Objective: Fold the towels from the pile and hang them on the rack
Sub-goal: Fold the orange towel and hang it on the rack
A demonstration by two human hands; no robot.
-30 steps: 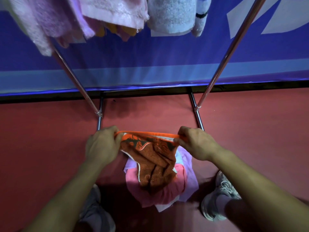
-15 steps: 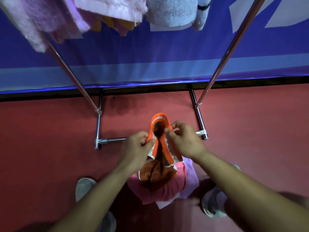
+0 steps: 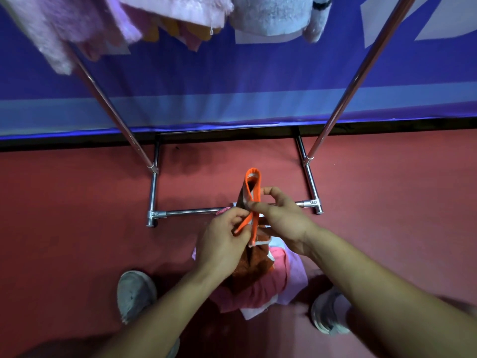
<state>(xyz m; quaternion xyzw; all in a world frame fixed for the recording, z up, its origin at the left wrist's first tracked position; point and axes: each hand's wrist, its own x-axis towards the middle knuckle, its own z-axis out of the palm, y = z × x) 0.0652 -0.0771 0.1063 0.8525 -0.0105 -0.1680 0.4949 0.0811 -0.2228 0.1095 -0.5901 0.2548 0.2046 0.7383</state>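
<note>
An orange towel [image 3: 252, 187] with a bright orange hem is doubled over in front of me, its fold sticking up and its brown body hanging down. My left hand [image 3: 224, 241] pinches the hem's two ends together. My right hand [image 3: 281, 218] pinches the same hem from the right, forefinger and thumb on it. Below them lies the pile [image 3: 278, 277] of pink, lilac and white towels on the floor. The metal rack [image 3: 343, 99] stands ahead, with pink and white towels [image 3: 271, 16] hung along its top.
The rack's low crossbar [image 3: 191, 211] and feet rest on the red floor [image 3: 77, 215]. A blue banner [image 3: 232, 81] runs behind it. My two grey shoes [image 3: 135, 293] flank the pile.
My hands have come together from a wide spread, doubling the orange towel in half. They now sit lower and closer, both on the joined hem ends.
</note>
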